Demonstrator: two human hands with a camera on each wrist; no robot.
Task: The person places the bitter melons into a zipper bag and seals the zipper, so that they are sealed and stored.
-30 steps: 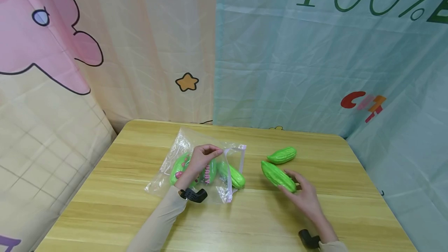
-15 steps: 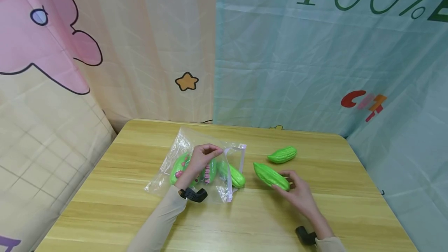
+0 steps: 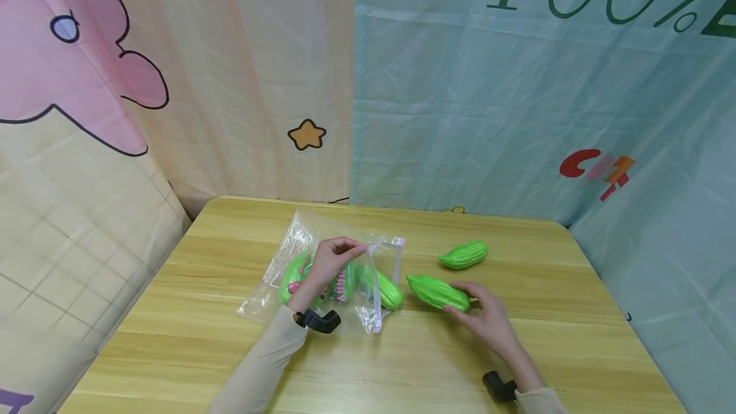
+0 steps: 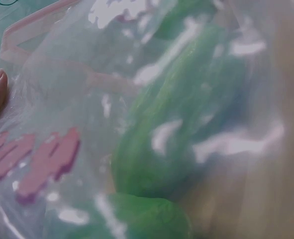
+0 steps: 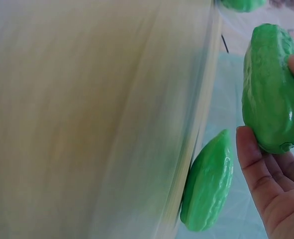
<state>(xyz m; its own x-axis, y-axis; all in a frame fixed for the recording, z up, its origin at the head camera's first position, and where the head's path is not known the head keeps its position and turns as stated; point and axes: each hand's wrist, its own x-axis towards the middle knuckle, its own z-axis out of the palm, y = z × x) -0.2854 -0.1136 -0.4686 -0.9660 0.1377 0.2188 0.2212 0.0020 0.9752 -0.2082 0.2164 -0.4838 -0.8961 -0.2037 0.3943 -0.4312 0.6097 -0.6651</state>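
Printed curtains (image 3: 460,114) hang behind a wooden table (image 3: 190,337). On it lies a clear bag (image 3: 307,229) with green things (image 3: 390,294) inside, its film pinched near the mouth by the left hand (image 3: 330,262). Just beside that mouth, the right hand (image 3: 489,319) grips a green gourd (image 3: 434,291) between thumb and fingers; a second gourd (image 3: 464,255) lies farther back.

Lt blue cloth (image 3: 489,94) behind tbl (image 3: 552,280)
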